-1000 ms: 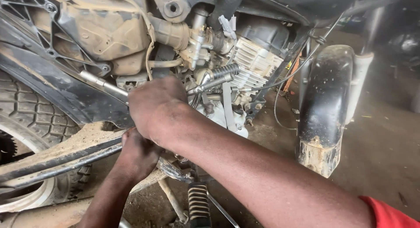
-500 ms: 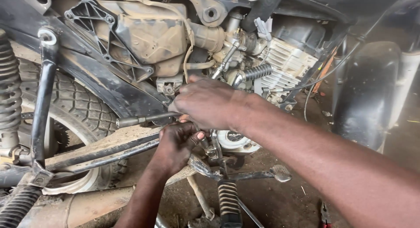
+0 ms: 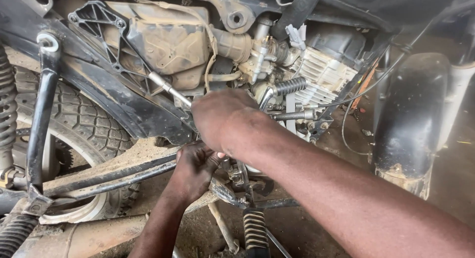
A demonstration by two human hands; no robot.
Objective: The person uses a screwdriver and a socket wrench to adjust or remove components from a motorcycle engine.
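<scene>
The left hand (image 3: 195,169) reaches up from the lower edge of the view, fingers curled in against the dirty metal parts low on the engine side of the mud-caked motorcycle frame (image 3: 99,89); what it grips is hidden by the other hand, so whether it holds anything cannot be told. The right hand (image 3: 222,119) comes in from the lower right corner and lies just above the left, closed around the near end of a long silvery steel wrench shaft (image 3: 168,88), which slants up and to the left from the fist toward the dusty tan plastic air-box (image 3: 163,40).

At the far left edge a rusty grey coil spring (image 3: 7,104) stands beside a black steel tube (image 3: 42,114), with the knobbly black rubber rear tyre (image 3: 89,119) behind them. A mud-coated swing arm (image 3: 118,161) runs from the tyre toward the hands. Right of the hands sit a ribbed black rubber kick-lever pad (image 3: 292,84) and the finned silver engine cylinder (image 3: 326,75). Near the bottom edge a second, dusty coil spring (image 3: 255,228) hangs below the hands. At the right stands the glossy black front mudguard (image 3: 410,119).
</scene>
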